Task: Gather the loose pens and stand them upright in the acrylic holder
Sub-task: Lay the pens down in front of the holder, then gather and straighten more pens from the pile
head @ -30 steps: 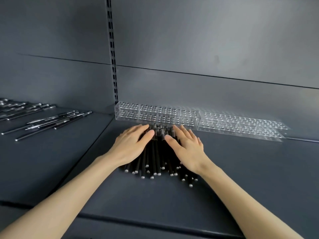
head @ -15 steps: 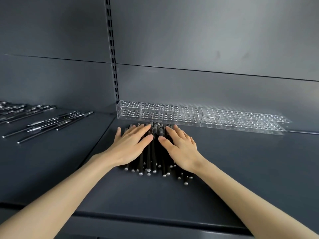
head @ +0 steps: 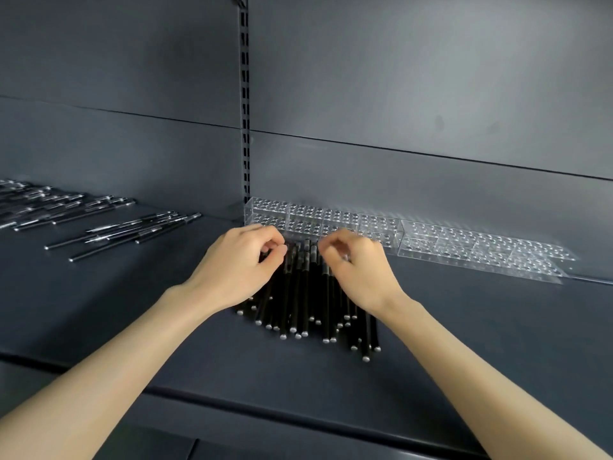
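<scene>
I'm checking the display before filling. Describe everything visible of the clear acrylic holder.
The acrylic holder is a long, low, clear rack, two sections end to end, pierced with rows of round holes, all empty. It lies on the dark shelf against the back panel, just behind the pen pile; whether the left hand or right hand touches it is unclear.

One view only: head-worn, wide-angle, aimed forward and down at the shelf (head: pixel 464 327), facing the back panel (head: pixel 398 94). Left hand (head: pixel 237 260), right hand (head: pixel 360 272) and pens (head: pixel 300 293) lie close to the lens, mid-frame.
</scene>
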